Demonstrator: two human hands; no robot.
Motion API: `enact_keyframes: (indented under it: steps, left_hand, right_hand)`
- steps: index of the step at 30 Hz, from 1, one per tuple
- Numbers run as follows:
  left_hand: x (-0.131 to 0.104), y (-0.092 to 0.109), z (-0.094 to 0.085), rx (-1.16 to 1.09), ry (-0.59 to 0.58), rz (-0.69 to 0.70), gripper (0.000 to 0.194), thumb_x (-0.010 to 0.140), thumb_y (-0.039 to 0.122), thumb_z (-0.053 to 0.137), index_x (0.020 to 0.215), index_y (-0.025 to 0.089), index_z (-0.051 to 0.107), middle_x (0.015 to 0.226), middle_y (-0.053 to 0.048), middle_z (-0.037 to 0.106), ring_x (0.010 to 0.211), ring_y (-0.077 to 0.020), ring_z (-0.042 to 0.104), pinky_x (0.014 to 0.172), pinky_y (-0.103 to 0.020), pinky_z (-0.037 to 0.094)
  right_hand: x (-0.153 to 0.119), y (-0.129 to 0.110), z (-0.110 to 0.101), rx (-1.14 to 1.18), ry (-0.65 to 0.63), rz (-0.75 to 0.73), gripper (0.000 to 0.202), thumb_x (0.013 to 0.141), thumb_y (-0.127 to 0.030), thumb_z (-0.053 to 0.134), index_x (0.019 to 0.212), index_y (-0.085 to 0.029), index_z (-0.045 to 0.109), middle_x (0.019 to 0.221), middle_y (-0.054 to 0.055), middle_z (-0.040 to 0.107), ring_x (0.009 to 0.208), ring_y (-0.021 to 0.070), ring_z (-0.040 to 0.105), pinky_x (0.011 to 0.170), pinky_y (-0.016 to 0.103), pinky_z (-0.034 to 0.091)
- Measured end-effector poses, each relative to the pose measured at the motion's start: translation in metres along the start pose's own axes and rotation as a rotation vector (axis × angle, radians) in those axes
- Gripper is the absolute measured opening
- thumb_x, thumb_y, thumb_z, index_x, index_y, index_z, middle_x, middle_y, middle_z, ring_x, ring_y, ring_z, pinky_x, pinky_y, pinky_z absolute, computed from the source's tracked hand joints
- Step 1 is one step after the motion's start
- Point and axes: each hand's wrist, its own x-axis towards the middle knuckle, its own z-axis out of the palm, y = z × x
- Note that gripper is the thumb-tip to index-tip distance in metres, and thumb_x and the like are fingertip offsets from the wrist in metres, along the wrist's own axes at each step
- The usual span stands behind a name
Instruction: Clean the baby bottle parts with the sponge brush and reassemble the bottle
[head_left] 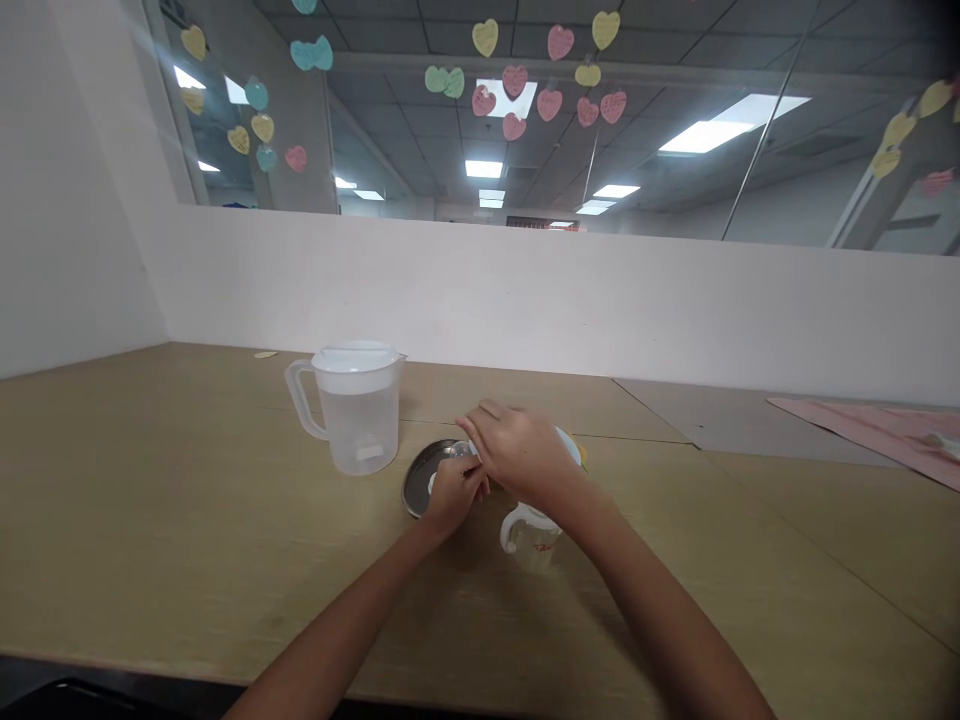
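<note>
Both hands meet over the middle of the table. My left hand is closed, its fingers pinched at the right rim of a round metal dish. My right hand is closed too, curled just above my left fingertips. A small clear, rounded piece shows beside the fingers, and I cannot make out which hand holds it. Below my right hand stands a small clear cup with a white handle. Something white and round is partly hidden behind my right hand.
A lidded translucent pitcher with liquid stands left of the dish, handle to the left. A pink cloth lies at the far right. The white wall rises behind the table.
</note>
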Motion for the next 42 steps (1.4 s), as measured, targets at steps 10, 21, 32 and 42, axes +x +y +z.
enact_keyframes:
  steps: [10, 21, 32, 42]
  left_hand:
    - [-0.006, 0.005, 0.002, 0.125, -0.137, 0.127, 0.041, 0.081, 0.033, 0.044, 0.044, 0.016, 0.051, 0.043, 0.001, 0.051, 0.045, -0.0108, 0.046, 0.051, -0.024, 0.029]
    - [-0.013, 0.005, 0.005, -0.107, -0.164, 0.023, 0.038, 0.083, 0.043, 0.047, 0.065, 0.014, 0.064, 0.052, 0.001, 0.053, 0.047, -0.0103, 0.045, 0.051, -0.023, 0.034]
    - [-0.013, 0.0, 0.006, -0.59, -0.254, -0.278, 0.04, 0.074, 0.045, 0.063, 0.103, 0.017, 0.067, 0.084, -0.003, 0.061, 0.056, -0.0065, 0.05, 0.051, -0.02, 0.041]
    - [-0.012, 0.0, 0.008, -0.71, -0.237, -0.357, 0.033, 0.07, 0.043, 0.068, 0.08, 0.012, 0.065, 0.073, -0.003, 0.059, 0.052, -0.0078, 0.05, 0.049, -0.022, 0.044]
  right_hand:
    - [-0.016, 0.011, -0.021, 0.313, 0.938, 0.085, 0.029, 0.095, -0.022, 0.035, 0.085, -0.018, 0.061, 0.066, 0.003, 0.059, 0.059, 0.0125, 0.056, 0.054, 0.025, 0.04]
    - [-0.013, 0.129, 0.069, 0.82, 0.627, 0.861, 0.032, 0.086, -0.04, 0.045, 0.082, -0.012, 0.061, 0.057, 0.0, 0.056, 0.044, 0.0099, 0.053, 0.04, 0.02, 0.044]
    - [-0.021, 0.142, 0.099, 0.804, 0.039, 0.793, 0.026, 0.075, -0.024, 0.059, 0.098, -0.014, 0.065, 0.105, 0.01, 0.062, 0.061, 0.0123, 0.061, 0.049, 0.023, 0.049]
    - [-0.002, 0.08, 0.07, 1.031, -0.57, 0.048, 0.027, 0.077, -0.039, 0.061, 0.087, -0.017, 0.071, 0.082, 0.001, 0.068, 0.081, 0.0161, 0.058, 0.071, 0.023, 0.045]
